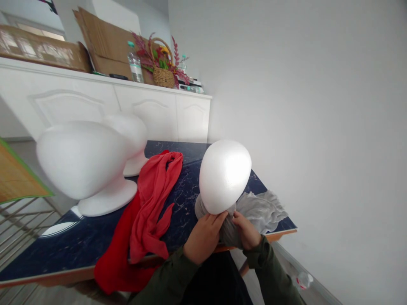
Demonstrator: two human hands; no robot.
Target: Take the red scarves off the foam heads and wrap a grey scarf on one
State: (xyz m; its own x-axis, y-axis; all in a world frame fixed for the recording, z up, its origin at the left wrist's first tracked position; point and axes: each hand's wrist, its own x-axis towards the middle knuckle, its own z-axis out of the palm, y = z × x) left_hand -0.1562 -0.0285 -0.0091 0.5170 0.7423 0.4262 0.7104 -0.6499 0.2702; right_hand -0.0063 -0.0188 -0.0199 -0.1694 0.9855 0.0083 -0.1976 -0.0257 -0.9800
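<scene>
As a gray cloth [229, 232] is bunched at the neck of a white foam mannequin head [224, 177], the left hand [205, 237] and the right hand [246, 231] are seen side by side above the near edge of a dark marble-patterned bench [63, 254]. The fingers of both hands are curled and pressed into the folds, pinching the cloth from either side. Neither hand can be judged clearly nearer to the head, since the fingertips of both are placed against its lower end.

The head is located directly ahead of the fingers. It is tilted, with its long axis running away from them and slightly upward, and its rounded crown is pointed toward the far end of the bench. Its base is hidden by the cloth, so whether it is resting on the bench cannot be told.

To the right of the fingers, the rest of the cloth is spread in rumpled folds over the bench. To the left, a red scarf [149, 203] is draped across the bench and over its near edge. Farther left, a large foam bust [79, 161] and a second foam bust [127, 131] are stood on round bases. Well beyond the fingers, a wicker basket of artificial flowers [163, 74] and a plastic water bottle [135, 63] are placed on a white cabinet [165, 114].
</scene>
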